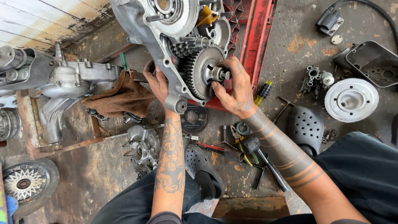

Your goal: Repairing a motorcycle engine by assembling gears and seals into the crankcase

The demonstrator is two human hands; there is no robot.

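A grey aluminium engine case stands open in front of me, with a large toothed gear and smaller gears inside. My right hand is closed around the gear's centre shaft, fingers wrapped on the hub. My left hand grips the lower left edge of the case, steadying it beside a brown rag.
Another engine block lies at left, a spoked wheel at bottom left. Loose tools, a mallet and pliers lie between my dark clogs. A red stand is behind; a round finned cover is at right.
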